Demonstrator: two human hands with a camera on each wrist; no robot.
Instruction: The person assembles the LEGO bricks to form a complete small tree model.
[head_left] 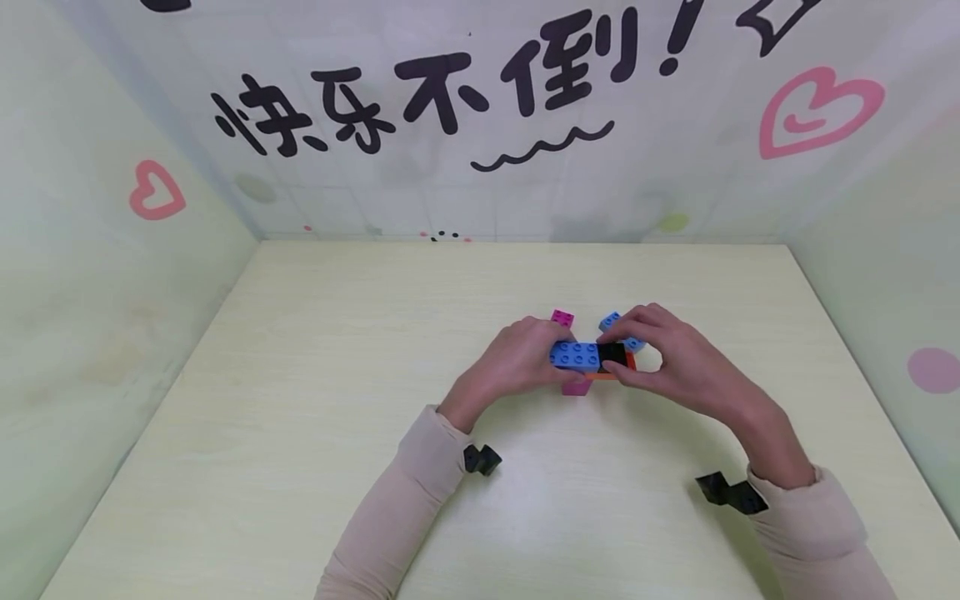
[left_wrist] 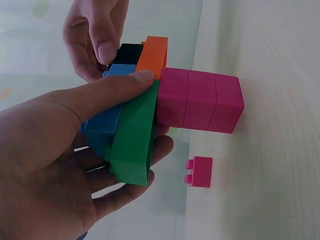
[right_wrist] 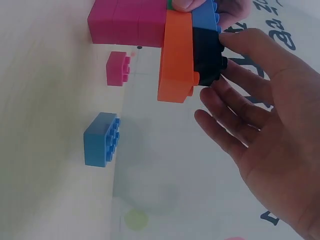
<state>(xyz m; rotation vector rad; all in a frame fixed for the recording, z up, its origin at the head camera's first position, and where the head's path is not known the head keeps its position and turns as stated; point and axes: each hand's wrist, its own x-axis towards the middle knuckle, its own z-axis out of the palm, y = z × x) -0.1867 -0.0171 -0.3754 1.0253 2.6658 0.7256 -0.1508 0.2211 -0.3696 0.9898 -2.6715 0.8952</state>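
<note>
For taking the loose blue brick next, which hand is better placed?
Right hand, probably: it is nearer the loose blue brick, though pinching the black brick; the left hand grips the build.

"What stands behind the table [head_left: 225, 467]?"

"A whitish back wall [head_left: 420, 196] with bold black Chinese lettering [head_left: 447, 92], a wavy line [head_left: 542, 152] beneath it, and a pink heart [head_left: 821, 112] at upper right."

"And the sides?"

"Pale too. The left wall [head_left: 67, 333] bears a smaller heart [head_left: 157, 192], the right wall [head_left: 892, 283] a mauve dot [head_left: 933, 371]."

"How does the table look?"

"Light, faintly grained, with a soft sheen toward the front."
</note>
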